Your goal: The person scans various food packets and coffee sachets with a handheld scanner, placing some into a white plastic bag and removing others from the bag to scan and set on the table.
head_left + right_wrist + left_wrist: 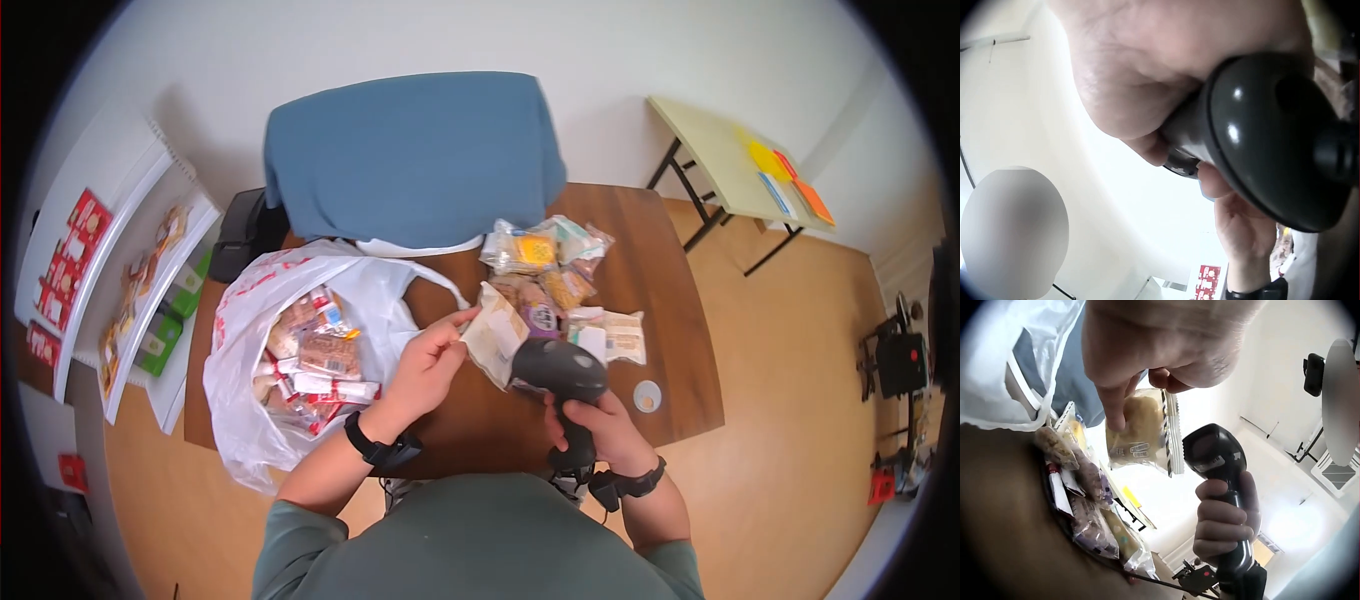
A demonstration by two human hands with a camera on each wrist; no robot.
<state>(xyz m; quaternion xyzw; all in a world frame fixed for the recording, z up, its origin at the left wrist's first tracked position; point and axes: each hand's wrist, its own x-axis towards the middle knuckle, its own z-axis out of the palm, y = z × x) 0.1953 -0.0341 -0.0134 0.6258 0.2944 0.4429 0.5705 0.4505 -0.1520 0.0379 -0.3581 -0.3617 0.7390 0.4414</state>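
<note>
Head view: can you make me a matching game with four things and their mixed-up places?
Things:
1. black gun-shaped plastic scanner
2. pale flat plastic packet
3. white plastic bag with red print
4. large blue cloth

Places:
A. standing open on the table's left, with packets inside
B. gripped in the right hand
C. draped at the far side of the brown wooden table
D. pinched by the left hand

Pairs: 1-B, 2-D, 3-A, 4-C
</note>
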